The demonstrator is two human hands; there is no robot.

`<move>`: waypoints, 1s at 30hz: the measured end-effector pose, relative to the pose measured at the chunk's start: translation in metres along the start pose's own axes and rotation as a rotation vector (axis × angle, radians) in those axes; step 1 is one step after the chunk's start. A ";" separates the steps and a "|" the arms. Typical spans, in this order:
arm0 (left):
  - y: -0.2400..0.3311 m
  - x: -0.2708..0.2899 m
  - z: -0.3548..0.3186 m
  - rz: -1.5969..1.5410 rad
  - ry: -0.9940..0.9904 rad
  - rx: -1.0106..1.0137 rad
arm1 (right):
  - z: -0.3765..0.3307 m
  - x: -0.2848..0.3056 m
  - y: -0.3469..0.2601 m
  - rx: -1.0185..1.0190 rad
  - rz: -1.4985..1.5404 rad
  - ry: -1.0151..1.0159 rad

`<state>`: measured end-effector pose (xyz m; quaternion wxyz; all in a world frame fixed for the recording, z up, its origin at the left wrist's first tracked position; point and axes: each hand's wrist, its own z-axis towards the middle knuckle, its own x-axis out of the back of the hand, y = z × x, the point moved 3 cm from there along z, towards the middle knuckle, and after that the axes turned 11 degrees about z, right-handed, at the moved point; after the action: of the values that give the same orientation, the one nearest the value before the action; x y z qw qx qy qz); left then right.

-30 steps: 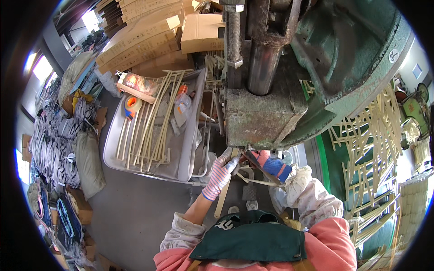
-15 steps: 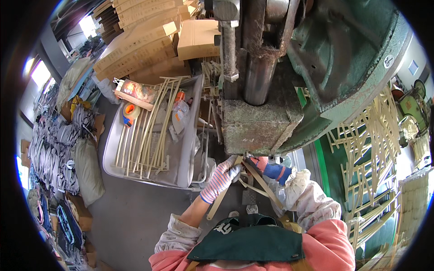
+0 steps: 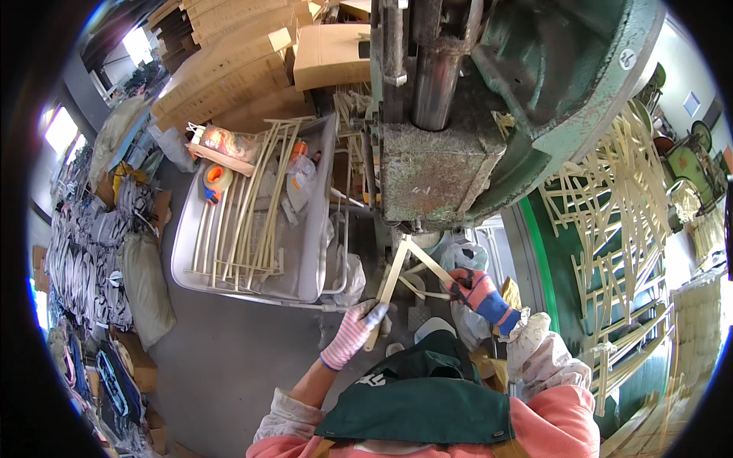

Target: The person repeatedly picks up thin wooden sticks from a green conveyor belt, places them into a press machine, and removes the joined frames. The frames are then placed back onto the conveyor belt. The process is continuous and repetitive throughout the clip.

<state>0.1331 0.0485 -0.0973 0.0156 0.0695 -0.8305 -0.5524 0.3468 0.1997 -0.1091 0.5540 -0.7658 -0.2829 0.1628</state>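
Two flat cream-coloured strips meet at their far ends in an upside-down V, just below the press head. My left hand [image 3: 355,330], in a pink-and-white striped glove, is closed round the lower part of the left strip [image 3: 391,279]. My right hand [image 3: 473,293], in a dark-palmed glove with blue and red bands, grips the right strip [image 3: 429,261] near its lower end. Whether the tip of the V touches the tooling [image 3: 413,227] under the press head, I cannot tell. Other thin cream pieces [image 3: 412,287] show between the two strips, partly hidden.
A heavy rusty press block [image 3: 435,183] hangs directly ahead, joined to the green machine body [image 3: 565,114]. To the left stands a whitish tub [image 3: 180,263] with cream frames and a tape roll [image 3: 217,180]. Cardboard boxes [image 3: 332,57] rise behind; cream frames [image 3: 611,206] are piled right.
Both hands have drawn back toward me and moved apart, from near the top of the strips to lower down. The joined ends of the strips are now uncovered.
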 end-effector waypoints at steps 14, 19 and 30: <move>0.022 0.033 -0.010 0.098 -0.043 -0.098 | 0.006 0.020 -0.034 0.024 -0.048 -0.077; 0.021 0.044 -0.007 0.098 -0.080 -0.131 | 0.012 0.028 -0.030 0.032 -0.004 -0.121; 0.093 0.072 -0.045 1.024 -0.074 -0.261 | -0.064 0.009 -0.065 0.548 -0.671 -0.001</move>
<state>0.0578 0.0331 0.0022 0.2625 -0.3673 -0.6824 -0.5748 0.3733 0.1715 -0.0260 0.7590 -0.4558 -0.4628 0.0432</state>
